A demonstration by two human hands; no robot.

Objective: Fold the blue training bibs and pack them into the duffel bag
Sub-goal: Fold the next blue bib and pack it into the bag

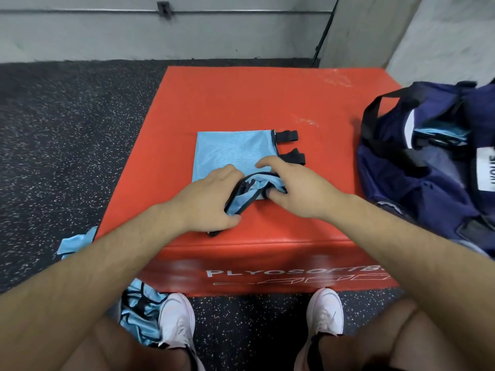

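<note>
Head view, lowest in the frame: your two white shoes (pixel 176 319) stand on the speckled floor (pixel 53 156). A heap of loose bibs (pixel 139 314) lies against the left shoe at lower left, with one more blue edge showing past your left forearm.

Just above the shoes sits the red plyo box (pixel 241 103), and both your hands meet at its centre, over its near half. Your left hand (pixel 211 199) has its fingers curled over the bunched near end of the blue bib (pixel 230 153) and its thumb pinched under the black trim. Your right hand (pixel 297 194) grips the same bunched end from the right, thumb tucked into the fabric and fingers bent over the top.

Beyond your hands, the rest of that bib lies flat on the box. Two black straps (pixel 288 136) stick out past its right edge.

At the right of the frame, the navy duffel bag (pixel 428 167) rests on the box's right side with its mouth open. Packed bibs (pixel 442 133) show blue inside it.

A grey wall (pixel 160 36) fills the top.
</note>
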